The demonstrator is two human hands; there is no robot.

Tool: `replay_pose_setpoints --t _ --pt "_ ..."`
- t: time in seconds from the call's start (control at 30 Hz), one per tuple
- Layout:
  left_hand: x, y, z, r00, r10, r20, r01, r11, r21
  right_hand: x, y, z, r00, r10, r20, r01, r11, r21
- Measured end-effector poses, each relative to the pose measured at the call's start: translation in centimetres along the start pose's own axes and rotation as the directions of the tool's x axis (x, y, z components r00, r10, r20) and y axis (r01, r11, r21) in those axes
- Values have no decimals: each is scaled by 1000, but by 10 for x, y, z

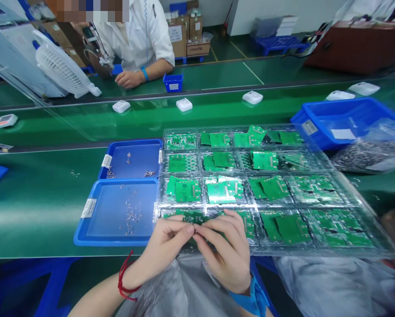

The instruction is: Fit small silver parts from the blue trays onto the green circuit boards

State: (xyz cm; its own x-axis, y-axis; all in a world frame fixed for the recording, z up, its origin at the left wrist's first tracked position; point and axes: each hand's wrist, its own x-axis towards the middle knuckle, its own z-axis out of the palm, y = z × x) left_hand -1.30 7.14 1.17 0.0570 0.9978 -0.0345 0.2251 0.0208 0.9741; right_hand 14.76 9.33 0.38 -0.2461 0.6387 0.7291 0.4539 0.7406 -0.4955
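The left hand and right hand pinch a flat board. Left, shallow blue trays hold shiny metal bits.

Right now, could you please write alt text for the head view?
The left hand and right hand meet, fingers together, at a green circuit board by the near edge of a clear tray of more boards. Two blue trays of small shiny pieces lie at left.

One clear tray, sixteen compartments, one fan
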Motion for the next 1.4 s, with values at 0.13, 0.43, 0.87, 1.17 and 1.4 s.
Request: replay_pose_setpoints --t 0.13,0.43,0.87,1.17,1.4 --pt "-3 2 -3 995 86 -56 -81 994 80 -1 4 -4 999 43 -13 -42 998 38" --pt "-18 8 -3 908 397 -138 -351 896 271 -1 11 -5 985 134 -106 -130 991 40" --pt "-24 8 2 869 489 -71 -417 802 428 1 8 1 990 118 -77 -120 993 -18" --pt "-21 9 0 877 477 -53 -420 816 397 -2 16 -1 998 67 -13 -67 998 22" --pt "-16 5 5 851 507 -136 -455 841 291 -14 35 -1 993 114 -38 -112 993 38"
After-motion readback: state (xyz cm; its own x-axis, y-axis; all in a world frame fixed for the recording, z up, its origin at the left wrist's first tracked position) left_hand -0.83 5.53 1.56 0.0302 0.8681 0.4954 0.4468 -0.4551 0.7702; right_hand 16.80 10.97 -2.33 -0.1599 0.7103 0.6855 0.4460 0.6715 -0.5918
